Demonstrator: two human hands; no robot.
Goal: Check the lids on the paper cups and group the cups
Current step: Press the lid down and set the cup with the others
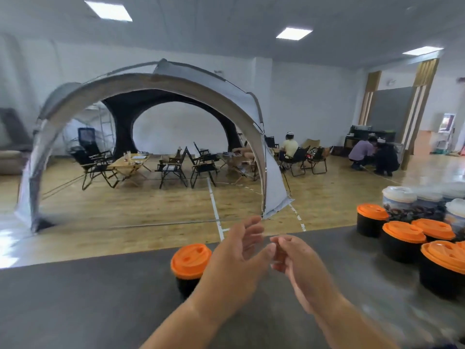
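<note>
The long dark grey tabletop [100,298] looks matt, with a dull sheen toward four o'clock. At its middle the lone black paper cup [187,285] wears a smooth, softly glossy orange plastic lid [191,259], as do the grouped black paper cups [400,250] at three o'clock. Behind those, printed cups [400,207] carry shiny clear plastic lids [398,191]. The pale wooden floor [151,210] gleams, polished, and the grey cloth tent [201,79] at eleven o'clock is matt.

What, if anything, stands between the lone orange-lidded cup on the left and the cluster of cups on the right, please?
Only the person's own hands: the left hand beside the lone cup and the right hand next to it. Beyond them the table looks bare up to the cup cluster.
</note>
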